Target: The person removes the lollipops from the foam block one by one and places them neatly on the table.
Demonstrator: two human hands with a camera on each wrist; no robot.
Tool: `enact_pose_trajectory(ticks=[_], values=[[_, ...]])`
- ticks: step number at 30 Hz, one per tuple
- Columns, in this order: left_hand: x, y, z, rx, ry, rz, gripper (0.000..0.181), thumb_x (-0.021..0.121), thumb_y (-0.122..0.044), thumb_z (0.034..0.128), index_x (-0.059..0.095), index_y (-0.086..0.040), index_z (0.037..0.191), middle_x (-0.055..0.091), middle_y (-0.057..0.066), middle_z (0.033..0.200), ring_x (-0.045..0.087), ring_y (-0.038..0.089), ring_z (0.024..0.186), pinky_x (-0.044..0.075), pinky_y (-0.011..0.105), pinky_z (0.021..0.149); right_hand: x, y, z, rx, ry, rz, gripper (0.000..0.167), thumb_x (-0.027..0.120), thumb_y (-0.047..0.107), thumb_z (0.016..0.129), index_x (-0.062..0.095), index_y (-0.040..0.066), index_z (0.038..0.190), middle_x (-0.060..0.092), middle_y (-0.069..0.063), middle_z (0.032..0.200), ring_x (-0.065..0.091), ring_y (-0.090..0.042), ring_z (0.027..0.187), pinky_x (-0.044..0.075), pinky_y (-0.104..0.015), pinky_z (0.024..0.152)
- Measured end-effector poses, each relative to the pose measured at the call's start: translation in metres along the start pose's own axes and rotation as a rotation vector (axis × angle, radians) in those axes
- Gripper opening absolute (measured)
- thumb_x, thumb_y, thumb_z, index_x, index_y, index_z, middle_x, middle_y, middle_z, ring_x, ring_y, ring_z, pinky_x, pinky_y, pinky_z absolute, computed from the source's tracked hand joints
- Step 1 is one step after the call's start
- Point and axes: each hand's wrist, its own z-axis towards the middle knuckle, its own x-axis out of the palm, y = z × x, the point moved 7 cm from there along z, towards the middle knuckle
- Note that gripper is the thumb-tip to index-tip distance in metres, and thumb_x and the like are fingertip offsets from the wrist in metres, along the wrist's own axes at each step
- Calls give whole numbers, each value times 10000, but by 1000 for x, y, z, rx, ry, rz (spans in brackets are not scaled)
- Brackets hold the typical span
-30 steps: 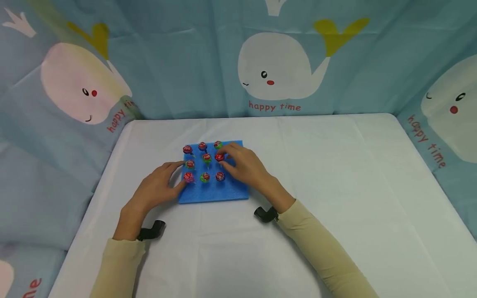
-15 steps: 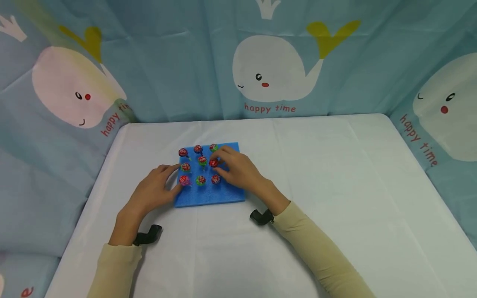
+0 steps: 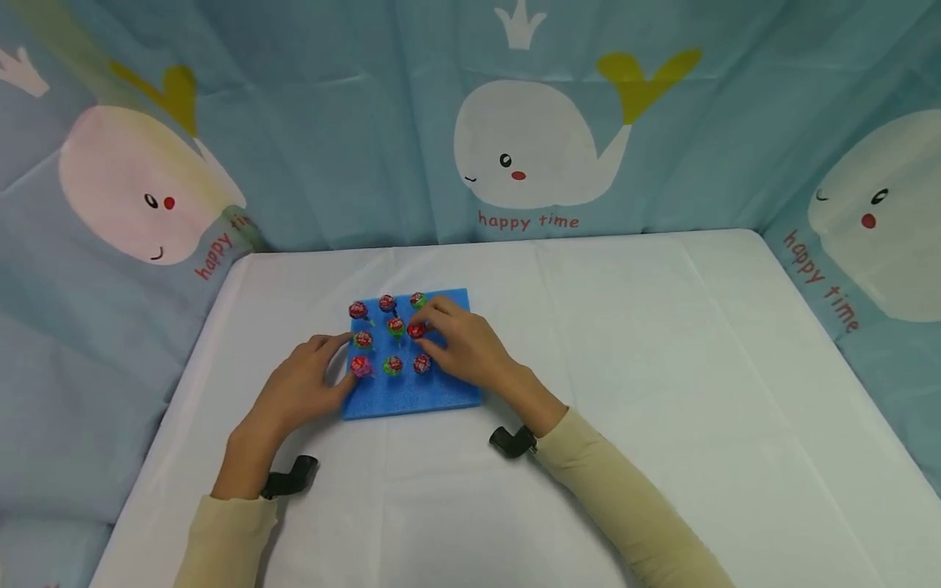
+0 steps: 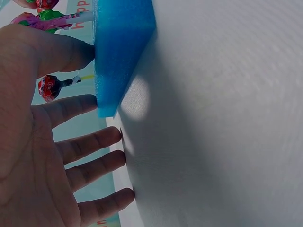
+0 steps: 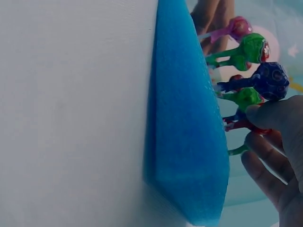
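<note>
A blue foam block [image 3: 412,398] lies on the white table with several wrapped lollipops standing in it in rows. My left hand [image 3: 301,384] rests at the block's left edge, thumb and index fingertip touching it, the other fingers spread, as the left wrist view shows [image 4: 57,142]. My right hand [image 3: 470,343] pinches a red lollipop [image 3: 416,330] at the right of the middle row; its stick goes down to the foam. In the right wrist view the thumb of the right hand [image 5: 284,142] is beside a blue-wrapped lollipop [image 5: 271,81] of the front row.
White cloth covers the table [image 3: 632,343] around the block. Behind and at both sides hangs a blue curtain [image 3: 353,163] with printed whales. A black wrist camera [image 3: 292,477] is on the left wrist and another [image 3: 512,442] on the right.
The whole head view has shifted slightly, moving the scene left and down. Both hands keep their places at the block, and the right hand still pinches the red lollipop.
</note>
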Motion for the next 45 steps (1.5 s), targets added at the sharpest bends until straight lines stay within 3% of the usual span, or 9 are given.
enact_pose_trajectory(ticks=[9,18,25,32,45], values=[[-3,-1,0,-2,-3,-1,653,655,-332,985,493,-63,1558,539,284,1513,526,501,1385,481,722,1097,-10,6,2,-66,-81,-18,253,797,106,943,718,122,1182,682,-39,1161,762,-138,1032,640,-254,848],[1,1,-3,-18,12,-7,659,659,-330,982,490,-68,1562,532,291,1519,515,509,1390,470,731,1103,-22,3,2,-86,-108,46,254,782,104,955,705,113,1197,681,-51,1182,752,-138,1019,638,-262,902],[4,0,-3,-26,21,-11,665,659,-346,985,487,-77,1568,523,289,1533,506,511,1405,462,739,1106,-35,3,0,-47,-142,77,265,794,94,943,720,76,1197,676,-72,1171,745,-190,1001,637,-262,892],[-2,-1,0,-15,19,-15,653,658,-326,988,483,-86,1570,522,282,1533,500,506,1407,451,735,1120,-53,-3,-7,-11,-177,109,269,794,111,946,712,47,1194,675,-86,1165,708,-207,1027,644,-314,897],[4,2,-1,-24,27,-10,668,661,-328,980,478,-77,1571,521,286,1530,501,506,1400,452,730,1123,-62,-32,-26,85,-100,194,262,764,68,953,694,36,1203,692,-98,1166,726,-200,1047,650,-327,920]])
